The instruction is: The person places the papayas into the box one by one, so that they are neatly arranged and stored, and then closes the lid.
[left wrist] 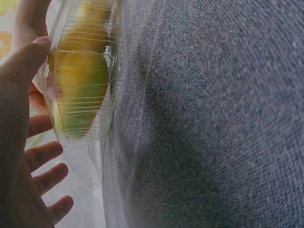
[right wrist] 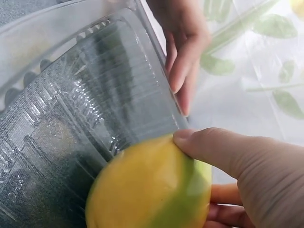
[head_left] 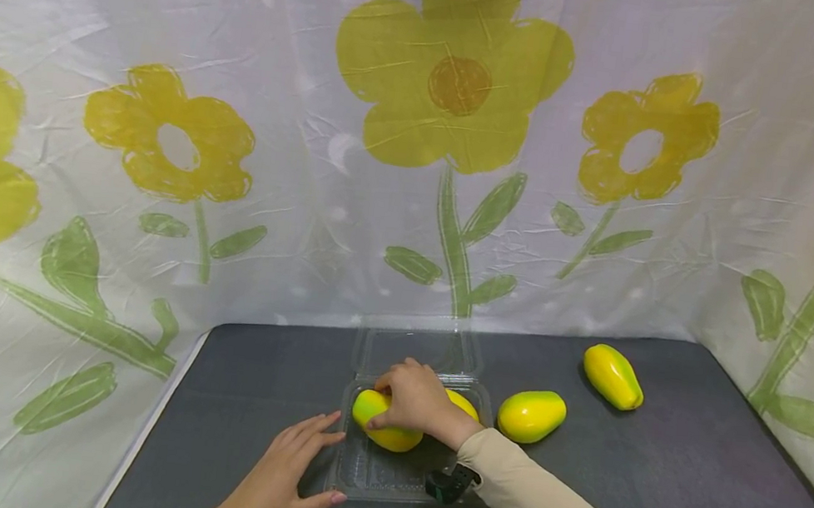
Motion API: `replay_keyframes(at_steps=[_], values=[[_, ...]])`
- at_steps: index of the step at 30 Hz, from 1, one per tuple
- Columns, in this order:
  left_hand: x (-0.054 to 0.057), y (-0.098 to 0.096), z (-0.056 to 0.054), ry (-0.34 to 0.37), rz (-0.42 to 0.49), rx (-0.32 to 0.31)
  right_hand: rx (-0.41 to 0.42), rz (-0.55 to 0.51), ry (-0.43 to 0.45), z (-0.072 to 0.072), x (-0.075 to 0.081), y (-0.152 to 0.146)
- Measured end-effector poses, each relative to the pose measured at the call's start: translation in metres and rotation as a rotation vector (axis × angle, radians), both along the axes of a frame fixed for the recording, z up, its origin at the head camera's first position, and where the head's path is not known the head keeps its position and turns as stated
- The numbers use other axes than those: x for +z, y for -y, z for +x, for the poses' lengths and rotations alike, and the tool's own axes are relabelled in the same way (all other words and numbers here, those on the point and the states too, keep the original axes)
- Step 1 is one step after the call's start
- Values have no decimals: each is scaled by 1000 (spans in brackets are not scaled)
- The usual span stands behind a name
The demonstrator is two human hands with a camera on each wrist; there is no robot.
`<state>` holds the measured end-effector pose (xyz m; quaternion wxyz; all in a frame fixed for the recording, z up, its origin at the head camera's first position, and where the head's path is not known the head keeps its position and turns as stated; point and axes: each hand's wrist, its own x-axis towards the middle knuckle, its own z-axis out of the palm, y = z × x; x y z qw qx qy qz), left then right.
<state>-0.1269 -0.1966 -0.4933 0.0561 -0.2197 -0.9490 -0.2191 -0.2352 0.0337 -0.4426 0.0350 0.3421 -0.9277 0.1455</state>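
In the head view my right hand [head_left: 416, 399] grips a yellow papaya with a green patch [head_left: 397, 439] from above, inside a clear plastic clamshell box [head_left: 380, 486]. The right wrist view shows the thumb and fingers around this papaya [right wrist: 142, 190]. Another yellow papaya [head_left: 464, 403] lies in the box, partly hidden by the right hand. My left hand [head_left: 280, 470] is at the left side of the box, fingers spread and holding nothing. In the left wrist view its thumb and fingers lie close to the box wall [left wrist: 85, 114]; contact is hard to tell.
The box's clear lid [head_left: 415, 347] stands raised at the back. Two more papayas, a near one [head_left: 532, 417] and a farther one [head_left: 611, 378], lie right of the box on the dark grey tabletop [head_left: 652, 483]. A flower-print curtain [head_left: 293, 191] hangs behind the table.
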Motion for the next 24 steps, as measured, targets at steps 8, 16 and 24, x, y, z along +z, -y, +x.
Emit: replay_keyframes(at_steps=[8, 16, 24], values=[[0, 0, -1, 18, -7, 3, 1, -46, 45, -2, 1, -2], [0, -2, -1, 30, -20, 14, -15, -178, 148, -5, -1, -7], [0, 0, -1, 18, -13, 9, 10, -263, 192, -4, -2, -7]])
